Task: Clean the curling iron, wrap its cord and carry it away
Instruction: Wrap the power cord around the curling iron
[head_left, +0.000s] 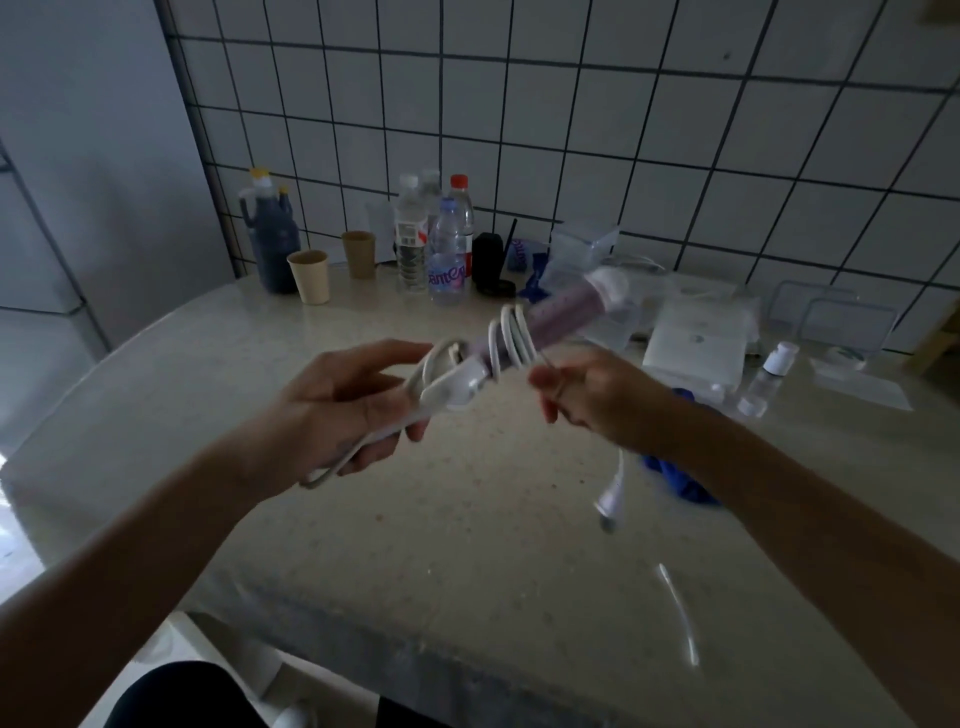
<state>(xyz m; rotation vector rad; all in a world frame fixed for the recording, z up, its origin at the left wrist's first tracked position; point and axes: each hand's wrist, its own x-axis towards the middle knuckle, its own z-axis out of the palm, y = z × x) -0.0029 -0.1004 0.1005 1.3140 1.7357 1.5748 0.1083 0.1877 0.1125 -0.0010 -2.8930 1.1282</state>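
The curling iron (558, 309) has a pale purple barrel and a white handle, and it hangs in the air over the table, tip pointing up and right. My left hand (343, 402) is shut on its white handle. Several loops of white cord (511, 335) circle the barrel near the handle. My right hand (592, 392) pinches the cord just right of those loops. The plug end (608, 501) dangles blurred below my right wrist. A blue cloth (675, 475) lies on the table under my right forearm.
The beige stone table (441, 519) carries paper cups (310, 275), water bottles (445, 254), a dark jug (272, 236), a black holder (488, 262), clear plastic boxes (831, 317), white packets (696, 343) and a small clear bottle (766, 376) along the tiled wall.
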